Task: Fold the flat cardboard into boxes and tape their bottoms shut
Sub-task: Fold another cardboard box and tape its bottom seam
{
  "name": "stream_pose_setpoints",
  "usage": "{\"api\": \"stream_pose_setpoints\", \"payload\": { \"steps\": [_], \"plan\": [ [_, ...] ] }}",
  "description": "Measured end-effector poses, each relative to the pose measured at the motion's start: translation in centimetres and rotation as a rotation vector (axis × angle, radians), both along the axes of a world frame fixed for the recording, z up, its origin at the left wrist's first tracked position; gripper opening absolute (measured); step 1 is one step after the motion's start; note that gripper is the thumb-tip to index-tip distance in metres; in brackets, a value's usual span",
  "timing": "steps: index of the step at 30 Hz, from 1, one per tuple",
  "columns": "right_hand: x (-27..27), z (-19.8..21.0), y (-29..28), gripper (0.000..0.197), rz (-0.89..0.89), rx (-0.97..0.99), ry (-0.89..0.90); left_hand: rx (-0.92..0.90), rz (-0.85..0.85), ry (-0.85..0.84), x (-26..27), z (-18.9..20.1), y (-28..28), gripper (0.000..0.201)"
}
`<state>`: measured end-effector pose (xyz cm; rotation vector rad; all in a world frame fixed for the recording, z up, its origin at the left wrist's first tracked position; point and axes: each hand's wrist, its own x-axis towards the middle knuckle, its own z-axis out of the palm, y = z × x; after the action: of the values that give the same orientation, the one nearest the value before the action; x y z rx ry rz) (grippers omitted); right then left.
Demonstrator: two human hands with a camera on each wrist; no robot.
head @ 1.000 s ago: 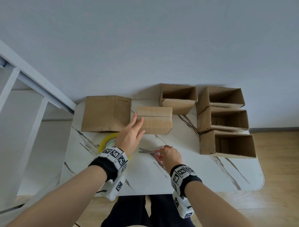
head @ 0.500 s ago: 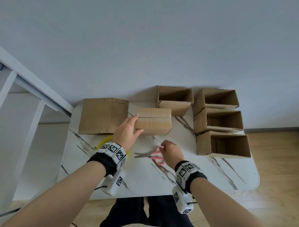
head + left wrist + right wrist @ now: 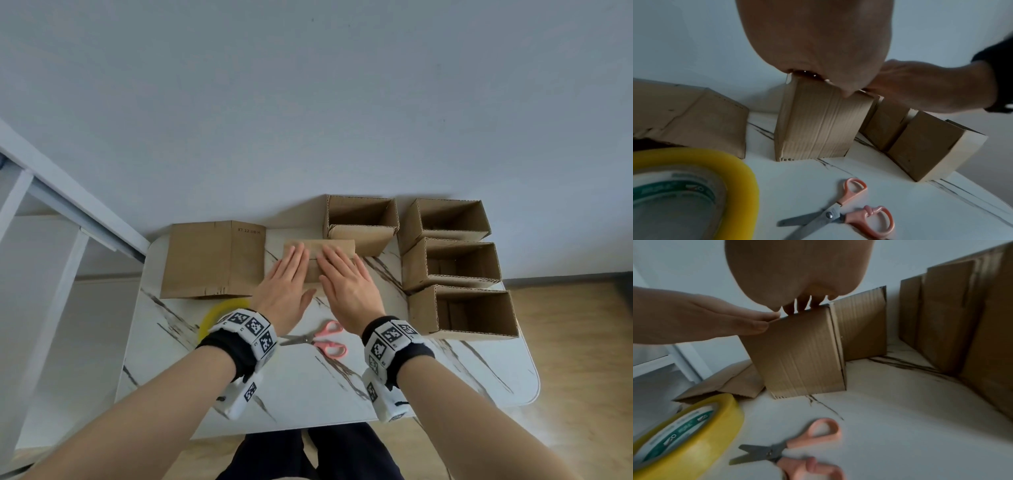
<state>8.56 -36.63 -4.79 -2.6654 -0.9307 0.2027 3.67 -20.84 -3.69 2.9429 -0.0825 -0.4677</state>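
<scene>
A small folded cardboard box (image 3: pixel 313 267) stands on the white marble table (image 3: pixel 342 387), its closed bottom facing up. My left hand (image 3: pixel 291 270) and right hand (image 3: pixel 337 270) lie flat on top of it, side by side, fingers straight and pressing down. The wrist views show the box (image 3: pixel 818 123) (image 3: pixel 801 356) under both palms. A flat cardboard blank (image 3: pixel 212 258) lies to the left. The yellow tape roll (image 3: pixel 219 313) (image 3: pixel 694 191) sits near my left wrist. Pink-handled scissors (image 3: pixel 318 339) (image 3: pixel 789 449) lie on the table between my wrists.
Several open finished boxes stand at the back (image 3: pixel 359 221) and in a row along the right side (image 3: pixel 452 260) (image 3: pixel 462 310). A white railing (image 3: pixel 51 219) runs at the left. The wall is right behind the table.
My right hand let go of the scissors, which now lie on the table, and moved up onto the box. My left hand shifted from the box's side onto its top.
</scene>
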Motion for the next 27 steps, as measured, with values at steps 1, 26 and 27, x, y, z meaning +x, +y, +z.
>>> {"api": "stream_pose_setpoints", "payload": {
  "steps": [1,26,27],
  "plan": [
    [0.0,-0.2,-0.5,0.062,-0.020,0.021,0.021,-0.024,0.013,0.006,0.1,-0.1,0.1,0.071],
    [2.9,1.7,0.6,0.052,-0.683,0.554,0.843,-0.835,0.811,0.125,3.9,1.2,-0.6,0.066],
    [3.0,1.8,0.9,0.051,-0.691,0.544,0.833,-0.799,0.815,0.123,4.1,1.1,-0.6,0.066]
  ]
}}
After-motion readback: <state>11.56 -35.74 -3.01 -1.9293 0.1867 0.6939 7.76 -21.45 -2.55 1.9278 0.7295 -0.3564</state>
